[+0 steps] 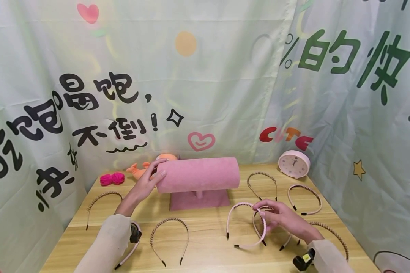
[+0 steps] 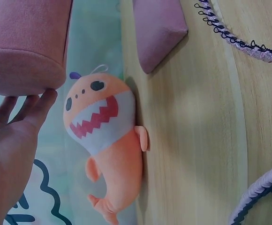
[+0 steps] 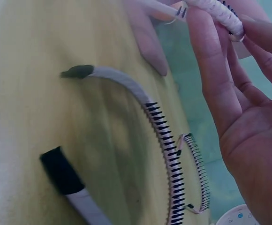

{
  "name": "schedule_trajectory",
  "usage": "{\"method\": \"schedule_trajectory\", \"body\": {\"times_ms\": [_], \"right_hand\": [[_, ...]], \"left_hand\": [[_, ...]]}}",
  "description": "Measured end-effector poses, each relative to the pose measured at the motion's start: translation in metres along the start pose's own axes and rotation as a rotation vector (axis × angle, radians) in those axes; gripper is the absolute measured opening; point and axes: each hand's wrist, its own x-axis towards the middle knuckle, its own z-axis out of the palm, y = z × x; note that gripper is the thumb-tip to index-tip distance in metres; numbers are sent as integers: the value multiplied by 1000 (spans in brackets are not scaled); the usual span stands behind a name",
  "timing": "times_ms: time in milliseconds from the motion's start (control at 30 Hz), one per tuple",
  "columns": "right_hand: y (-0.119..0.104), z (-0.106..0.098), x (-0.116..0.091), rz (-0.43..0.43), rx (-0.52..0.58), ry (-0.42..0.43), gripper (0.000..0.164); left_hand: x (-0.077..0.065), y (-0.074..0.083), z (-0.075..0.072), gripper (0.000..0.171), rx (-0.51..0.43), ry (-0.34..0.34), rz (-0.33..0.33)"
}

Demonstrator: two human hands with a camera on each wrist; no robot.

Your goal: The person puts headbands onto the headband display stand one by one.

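Note:
A pink velvety roll-shaped display stand (image 1: 198, 174) stands on its flat base near the back of the table. My left hand (image 1: 145, 185) rests at the roll's left end, and in the left wrist view its extended fingers (image 2: 41, 110) touch the rim of the round end face. To the right, my right hand (image 1: 281, 218) pinches a pale pink headband (image 1: 228, 222) between thumb and fingers, its black-tipped ends hanging toward me. In the right wrist view the held headband (image 3: 215, 10) shows a wrapped band with dark teeth. Another headband (image 1: 254, 223) sits just behind it, partly covered by the hand.
Several toothed headbands lie around the table, among them a brown one (image 1: 169, 220) at front centre and a pink one (image 1: 319, 199) at right. An orange plush shark (image 2: 119, 164), a magenta bow-shaped item (image 1: 112, 179) and a round pink clock (image 1: 294, 164) stand along the back curtain.

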Motion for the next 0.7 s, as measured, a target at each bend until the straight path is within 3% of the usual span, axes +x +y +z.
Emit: {"method": "schedule_trajectory", "body": {"times_ms": [267,700], "right_hand": [[-8,-7,2,-69,-12,103,29],[-23,-20,5,-94,-36,274,28]], "left_hand": [[-1,1,0,52,-1,1,-26],[0,-2,-1,52,-3,1,9]]}}
